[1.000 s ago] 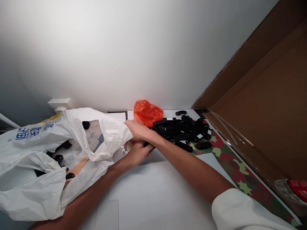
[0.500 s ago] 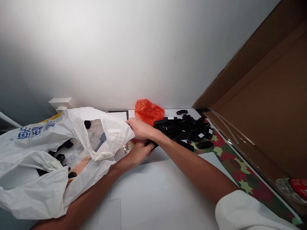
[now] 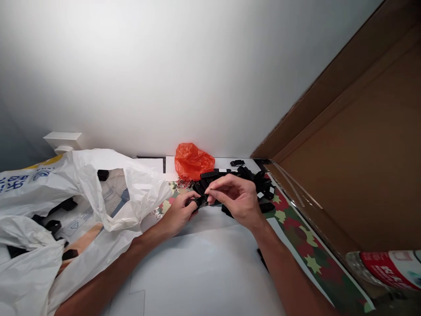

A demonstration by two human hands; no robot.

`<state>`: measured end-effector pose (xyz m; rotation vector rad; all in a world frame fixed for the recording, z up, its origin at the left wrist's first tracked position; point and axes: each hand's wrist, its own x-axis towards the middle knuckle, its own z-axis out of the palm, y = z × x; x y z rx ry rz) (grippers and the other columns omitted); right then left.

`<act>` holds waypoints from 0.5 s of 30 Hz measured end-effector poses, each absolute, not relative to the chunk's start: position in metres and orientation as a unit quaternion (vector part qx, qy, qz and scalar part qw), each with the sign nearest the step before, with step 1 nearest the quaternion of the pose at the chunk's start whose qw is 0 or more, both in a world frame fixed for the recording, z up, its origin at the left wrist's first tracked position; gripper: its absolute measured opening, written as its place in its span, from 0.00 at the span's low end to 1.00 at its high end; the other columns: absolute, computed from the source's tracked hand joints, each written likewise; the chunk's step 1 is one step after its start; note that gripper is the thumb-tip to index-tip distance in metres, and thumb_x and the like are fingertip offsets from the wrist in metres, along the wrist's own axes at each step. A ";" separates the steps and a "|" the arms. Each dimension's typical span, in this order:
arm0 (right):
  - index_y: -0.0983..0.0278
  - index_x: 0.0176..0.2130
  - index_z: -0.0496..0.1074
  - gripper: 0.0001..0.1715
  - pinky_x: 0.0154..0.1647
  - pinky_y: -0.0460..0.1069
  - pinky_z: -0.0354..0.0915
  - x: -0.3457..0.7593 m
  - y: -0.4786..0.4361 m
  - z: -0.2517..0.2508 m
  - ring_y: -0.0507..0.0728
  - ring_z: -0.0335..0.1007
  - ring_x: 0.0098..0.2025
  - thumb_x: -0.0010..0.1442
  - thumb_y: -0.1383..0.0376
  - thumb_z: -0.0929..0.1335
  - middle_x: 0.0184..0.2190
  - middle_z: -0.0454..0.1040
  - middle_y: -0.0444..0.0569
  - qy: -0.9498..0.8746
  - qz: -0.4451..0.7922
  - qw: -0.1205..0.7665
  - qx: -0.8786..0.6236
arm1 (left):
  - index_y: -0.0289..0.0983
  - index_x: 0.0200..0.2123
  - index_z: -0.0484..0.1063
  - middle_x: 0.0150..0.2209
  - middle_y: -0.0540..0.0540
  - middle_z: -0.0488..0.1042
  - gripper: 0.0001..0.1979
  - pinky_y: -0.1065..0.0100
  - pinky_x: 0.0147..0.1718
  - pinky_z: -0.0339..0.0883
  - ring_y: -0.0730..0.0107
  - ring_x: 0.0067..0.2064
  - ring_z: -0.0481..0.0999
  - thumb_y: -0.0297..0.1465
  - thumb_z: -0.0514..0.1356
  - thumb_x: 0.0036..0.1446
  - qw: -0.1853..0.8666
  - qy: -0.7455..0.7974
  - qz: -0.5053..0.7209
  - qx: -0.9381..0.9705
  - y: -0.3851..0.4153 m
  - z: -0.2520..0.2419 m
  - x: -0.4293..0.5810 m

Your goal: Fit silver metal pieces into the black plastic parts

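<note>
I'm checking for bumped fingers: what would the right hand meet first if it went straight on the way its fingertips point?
Most likely the black piece held in the left hand, just beyond the fingertips of the right hand; whether they touch is hard to tell.

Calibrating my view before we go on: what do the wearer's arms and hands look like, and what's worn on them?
The left hand and right hand are ungloved, with no rings visible. The left forearm and right forearm are bare to the picture's edge: no sleeve, watch, band, cable or marking shows.
</note>
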<state>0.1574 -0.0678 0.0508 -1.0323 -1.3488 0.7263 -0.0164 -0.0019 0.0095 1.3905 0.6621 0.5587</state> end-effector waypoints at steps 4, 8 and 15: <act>0.61 0.37 0.81 0.05 0.27 0.47 0.73 0.166 -0.074 0.031 0.51 0.73 0.24 0.62 0.62 0.76 0.27 0.78 0.44 -0.572 0.264 0.606 -0.485 | 0.37 0.33 0.71 0.19 0.55 0.59 0.08 0.71 0.22 0.45 0.75 0.22 0.54 0.34 0.56 0.54 0.677 0.306 0.247 0.622 -0.001 0.012 -0.016; 0.61 0.33 0.81 0.08 0.17 0.45 0.65 0.167 -0.076 0.018 0.49 0.64 0.17 0.62 0.60 0.76 0.23 0.76 0.42 -0.536 0.228 0.615 -0.532 | 0.37 0.33 0.71 0.19 0.56 0.58 0.08 0.71 0.23 0.46 0.75 0.22 0.53 0.34 0.55 0.54 0.670 0.311 0.244 0.629 0.000 0.012 -0.016; 0.62 0.33 0.81 0.06 0.31 0.47 0.77 0.157 -0.078 0.013 0.55 0.79 0.28 0.61 0.63 0.75 0.26 0.81 0.45 -0.541 0.244 0.588 -0.550 | 0.37 0.35 0.71 0.19 0.55 0.60 0.09 0.70 0.24 0.48 0.74 0.23 0.56 0.34 0.55 0.53 0.656 0.321 0.227 0.645 0.004 0.012 -0.012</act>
